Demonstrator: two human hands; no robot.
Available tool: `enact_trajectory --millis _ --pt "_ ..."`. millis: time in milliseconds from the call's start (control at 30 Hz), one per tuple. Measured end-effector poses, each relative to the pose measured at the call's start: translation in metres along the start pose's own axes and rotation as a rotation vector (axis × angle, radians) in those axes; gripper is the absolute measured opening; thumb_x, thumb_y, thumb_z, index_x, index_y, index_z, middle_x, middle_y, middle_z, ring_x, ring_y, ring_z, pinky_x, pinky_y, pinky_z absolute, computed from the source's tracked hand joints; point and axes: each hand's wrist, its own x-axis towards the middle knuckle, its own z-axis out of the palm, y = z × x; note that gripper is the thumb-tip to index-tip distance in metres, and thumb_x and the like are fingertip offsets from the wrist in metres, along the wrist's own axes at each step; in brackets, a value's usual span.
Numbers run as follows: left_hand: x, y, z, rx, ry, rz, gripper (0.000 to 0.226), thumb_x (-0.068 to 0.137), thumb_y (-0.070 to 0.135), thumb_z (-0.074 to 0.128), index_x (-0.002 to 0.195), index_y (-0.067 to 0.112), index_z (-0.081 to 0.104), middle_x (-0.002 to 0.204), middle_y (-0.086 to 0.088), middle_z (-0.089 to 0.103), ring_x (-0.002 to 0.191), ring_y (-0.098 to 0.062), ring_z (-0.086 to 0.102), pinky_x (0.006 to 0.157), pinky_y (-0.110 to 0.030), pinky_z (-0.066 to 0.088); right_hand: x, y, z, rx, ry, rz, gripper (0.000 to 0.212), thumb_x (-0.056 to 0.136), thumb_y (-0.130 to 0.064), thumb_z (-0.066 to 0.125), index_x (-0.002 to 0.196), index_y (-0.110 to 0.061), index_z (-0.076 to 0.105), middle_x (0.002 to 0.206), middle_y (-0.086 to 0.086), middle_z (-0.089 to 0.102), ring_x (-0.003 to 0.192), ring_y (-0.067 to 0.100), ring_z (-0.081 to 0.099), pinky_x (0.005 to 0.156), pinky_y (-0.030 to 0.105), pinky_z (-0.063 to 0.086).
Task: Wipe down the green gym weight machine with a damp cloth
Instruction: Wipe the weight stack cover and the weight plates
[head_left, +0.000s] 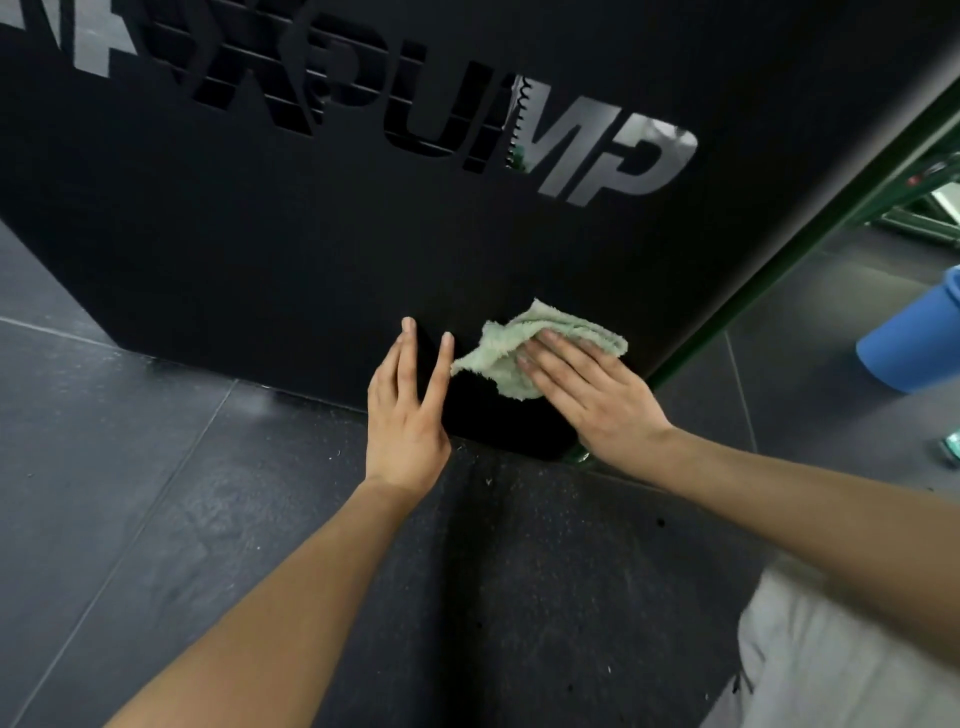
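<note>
Filling most of the view, the machine's black panel (291, 249) carries cut-out lettering and meets a green frame bar (789, 270) along its right edge. A blue cylinder (914, 338) stands on the dark floor (130, 467) beyond. The right hand (592, 395) presses a pale green cloth (524, 348) flat against the panel's lower part, fingers straight. Just beside it, the left hand (410, 410) rests open-fingered on the panel.

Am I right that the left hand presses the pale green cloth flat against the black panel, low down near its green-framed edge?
Not quite: the head view shows the right hand pressing the pale green cloth flat against the black panel; the left hand holds nothing.
</note>
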Motion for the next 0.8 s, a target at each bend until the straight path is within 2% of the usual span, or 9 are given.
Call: enact_trajectory --millis 67,167,300,367,467,533,600,700,800 --pt "-0.001 -0.001 0.001 0.004 -0.01 -0.016 0.101 0.079 -0.006 0.063 0.167 0.018 0.019 0.172 -0.02 -0.006 0.155 -0.04 0.019 0.12 -0.053 0.031 0.003 -0.015 0.012 0.032 -0.006 0.023 0.076 0.089 -0.009 0.035 0.162 0.001 0.012 0.17 0.017 -0.009 0.157 0.034 -0.018 0.127 0.047 -0.013" --pt "-0.001 0.002 -0.001 0.023 -0.015 -0.013 0.095 0.081 -0.003 0.056 0.167 0.016 0.018 0.172 -0.021 -0.008 0.155 -0.041 0.019 0.121 -0.053 0.03 -0.007 -0.059 0.048 0.066 -0.176 -0.085 0.077 0.095 -0.019 0.04 0.159 0.001 0.003 0.165 0.019 -0.02 0.151 0.037 -0.033 0.124 0.049 -0.02" --pt "0.001 0.015 -0.006 0.01 -0.047 -0.018 0.084 0.084 0.009 0.043 0.165 0.009 0.02 0.17 -0.026 -0.002 0.152 -0.045 0.021 0.125 -0.056 0.022 -0.026 -0.089 0.071 0.08 -0.369 -0.199 0.064 0.102 -0.021 0.028 0.162 -0.004 0.011 0.165 0.018 -0.013 0.152 0.034 -0.02 0.123 0.05 -0.014" --pt "0.004 0.018 -0.01 -0.021 -0.02 -0.04 0.08 0.083 0.01 0.04 0.162 0.007 0.029 0.168 -0.027 0.009 0.15 -0.045 0.025 0.124 -0.058 0.023 -0.024 -0.081 0.066 0.102 -0.309 -0.202 0.065 0.101 -0.02 0.032 0.162 -0.002 0.016 0.166 0.019 -0.007 0.155 0.033 -0.012 0.125 0.049 -0.014" --pt "0.015 0.016 -0.015 -0.044 0.077 -0.038 0.073 0.08 -0.001 0.049 0.153 0.004 0.042 0.161 -0.026 0.023 0.146 -0.043 0.031 0.12 -0.059 0.027 0.0 -0.04 0.031 0.116 -0.062 -0.094 0.076 0.092 -0.022 0.056 0.157 0.002 0.026 0.166 0.019 0.017 0.158 0.033 0.008 0.129 0.046 -0.007" --pt "0.023 0.018 -0.022 -0.062 0.129 -0.056 0.073 0.078 -0.003 0.051 0.15 0.004 0.045 0.161 -0.025 0.022 0.144 -0.042 0.032 0.12 -0.057 0.028 0.025 -0.006 -0.008 0.117 0.095 0.025 0.07 0.094 -0.021 0.053 0.157 0.001 0.031 0.165 0.018 0.029 0.157 0.034 0.014 0.13 0.045 -0.001" --pt "0.029 0.022 -0.029 -0.076 0.163 -0.058 0.073 0.078 -0.004 0.048 0.151 0.004 0.045 0.163 -0.026 0.018 0.144 -0.043 0.033 0.12 -0.056 0.028 0.049 0.022 -0.044 0.105 0.222 0.173 0.06 0.104 -0.024 0.045 0.159 -0.003 0.032 0.167 0.016 0.028 0.158 0.032 0.013 0.13 0.045 0.003" --pt "0.031 0.022 -0.031 -0.065 0.175 -0.035 0.077 0.078 -0.008 0.05 0.154 0.004 0.043 0.166 -0.026 0.015 0.147 -0.042 0.031 0.12 -0.056 0.027 0.066 0.029 -0.059 0.084 0.343 0.337 0.059 0.107 -0.026 0.046 0.161 -0.007 0.032 0.17 0.011 0.019 0.159 0.026 0.005 0.129 0.045 0.001" --pt "0.028 0.015 -0.03 -0.041 0.142 -0.001 0.076 0.081 0.001 0.048 0.157 0.006 0.039 0.168 -0.025 0.013 0.147 -0.042 0.03 0.121 -0.056 0.026 0.062 0.0 -0.03 0.086 0.275 0.347 0.069 0.099 -0.024 0.055 0.161 -0.008 0.03 0.17 0.009 0.014 0.159 0.026 -0.009 0.129 0.043 -0.007"
